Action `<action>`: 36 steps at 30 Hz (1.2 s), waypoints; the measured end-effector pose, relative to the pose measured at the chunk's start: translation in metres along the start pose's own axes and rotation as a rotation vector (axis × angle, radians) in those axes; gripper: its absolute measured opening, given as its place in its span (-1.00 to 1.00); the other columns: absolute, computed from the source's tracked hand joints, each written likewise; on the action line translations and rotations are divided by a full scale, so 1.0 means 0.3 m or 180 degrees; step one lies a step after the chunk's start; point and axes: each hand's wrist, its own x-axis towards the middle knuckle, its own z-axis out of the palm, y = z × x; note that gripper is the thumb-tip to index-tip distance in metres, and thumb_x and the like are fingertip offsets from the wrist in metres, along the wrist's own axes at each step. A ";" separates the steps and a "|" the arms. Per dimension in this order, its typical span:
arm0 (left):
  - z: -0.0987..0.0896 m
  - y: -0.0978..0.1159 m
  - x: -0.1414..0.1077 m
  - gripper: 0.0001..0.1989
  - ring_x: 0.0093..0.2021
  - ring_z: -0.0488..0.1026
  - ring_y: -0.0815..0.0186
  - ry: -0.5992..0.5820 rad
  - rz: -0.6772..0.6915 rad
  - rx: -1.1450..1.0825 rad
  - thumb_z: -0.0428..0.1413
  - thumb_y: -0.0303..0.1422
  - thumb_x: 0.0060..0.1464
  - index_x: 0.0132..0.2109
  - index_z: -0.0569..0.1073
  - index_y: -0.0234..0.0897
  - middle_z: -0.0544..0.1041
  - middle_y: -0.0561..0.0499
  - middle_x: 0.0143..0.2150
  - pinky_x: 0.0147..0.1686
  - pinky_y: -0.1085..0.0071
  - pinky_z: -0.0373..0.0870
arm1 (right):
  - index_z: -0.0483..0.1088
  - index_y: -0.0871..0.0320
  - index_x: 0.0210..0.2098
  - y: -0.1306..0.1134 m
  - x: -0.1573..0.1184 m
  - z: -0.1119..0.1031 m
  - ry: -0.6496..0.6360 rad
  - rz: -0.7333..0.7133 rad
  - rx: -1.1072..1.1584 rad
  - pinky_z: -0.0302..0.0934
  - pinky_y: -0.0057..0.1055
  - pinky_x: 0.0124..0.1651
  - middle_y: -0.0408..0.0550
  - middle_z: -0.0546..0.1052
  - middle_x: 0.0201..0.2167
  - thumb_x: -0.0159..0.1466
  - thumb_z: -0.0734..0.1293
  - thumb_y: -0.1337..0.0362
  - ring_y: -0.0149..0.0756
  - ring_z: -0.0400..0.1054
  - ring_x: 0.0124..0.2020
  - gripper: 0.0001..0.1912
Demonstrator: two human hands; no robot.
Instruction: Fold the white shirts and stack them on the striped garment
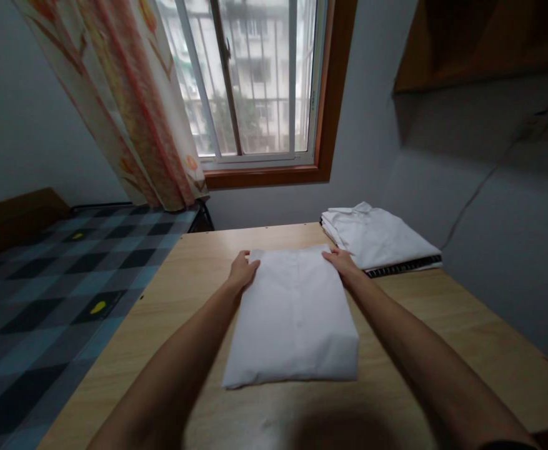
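Observation:
A folded white shirt (pixel 297 312) lies on the light wooden table (pixel 199 275), its button placket running down the middle. My left hand (pixel 244 271) grips the shirt's far left corner, thumb on top and fingers at the edge. At the far right corner, my right hand (pixel 342 262) pinches the cloth in the same way. Fingertips under the fabric are hidden. Just beyond my right hand sits a stack of folded white clothes (pixel 381 234), with a black patterned edge showing beneath.
A bed with a checked cover (pixel 90 269) stands along the table's left side. Behind are a barred window (pixel 255 81) and a floral curtain (pixel 137 106). A wooden shelf (pixel 480 56) hangs at upper right, with a cable (pixel 470 200) down the wall.

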 end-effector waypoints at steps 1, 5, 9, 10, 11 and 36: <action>0.004 -0.022 -0.005 -0.67 -0.37 0.46 0.29 0.0034 0.0046 0.0038 0.17 -0.43 -0.10 -0.11 0.44 -0.33 0.49 0.04 -0.41 -0.35 0.47 0.33 | 0.47 0.25 -0.36 0.018 0.001 0.003 0.0002 -0.0008 -0.0058 0.30 -0.43 -0.40 -0.06 0.54 -0.52 0.05 0.37 0.28 -0.28 0.42 -0.45 -0.82; -0.002 -0.065 -0.007 -0.55 -0.32 0.49 0.27 0.0186 0.0176 0.0256 0.09 -0.41 -0.01 0.08 0.34 -0.32 0.51 0.02 -0.33 -0.29 0.43 0.37 | 0.47 0.26 -0.26 0.046 0.028 0.008 -0.0018 -0.0099 -0.0434 0.31 -0.42 -0.24 -0.03 0.58 -0.35 0.09 0.32 0.32 -0.28 0.45 -0.31 -0.77; -0.025 -0.027 -0.037 -0.52 -0.15 0.49 0.14 0.0278 0.0464 0.1332 0.06 -0.39 0.05 0.15 0.32 -0.32 0.54 -0.10 -0.18 -0.12 0.29 0.38 | 0.48 0.24 -0.24 0.044 0.033 0.010 -0.0002 -0.0082 -0.1002 0.26 -0.30 -0.07 0.01 0.56 -0.29 0.10 0.32 0.32 -0.17 0.42 -0.20 -0.77; -0.031 -0.004 -0.058 -0.49 -0.08 0.47 0.10 0.0319 0.0611 0.1619 0.05 -0.38 0.07 0.18 0.29 -0.32 0.53 -0.15 -0.10 -0.07 0.25 0.37 | 0.47 0.26 -0.19 0.037 0.022 0.007 0.0023 -0.0040 -0.1105 0.25 -0.25 -0.03 0.06 0.56 -0.24 0.10 0.32 0.32 -0.13 0.41 -0.16 -0.72; -0.036 0.023 -0.085 -0.47 -0.02 0.44 0.07 0.0355 0.0808 0.1884 0.05 -0.36 0.09 0.22 0.26 -0.33 0.50 -0.19 -0.02 -0.03 0.21 0.36 | 0.45 0.28 -0.09 0.026 0.005 0.004 0.0065 -0.0029 -0.1222 0.22 -0.21 0.01 0.12 0.54 -0.17 0.11 0.32 0.33 -0.08 0.40 -0.11 -0.65; 0.115 0.024 -0.326 -0.43 0.40 -0.05 0.00 -0.1149 0.2013 0.2748 -0.21 -0.16 0.31 0.37 0.11 -0.29 0.06 -0.15 0.41 0.30 -0.12 -0.09 | 0.18 0.29 0.29 0.006 -0.827 -0.149 -0.2184 -0.1949 -0.2683 0.08 0.03 0.28 0.23 0.23 0.28 0.21 0.33 -0.01 0.09 0.13 0.28 -0.23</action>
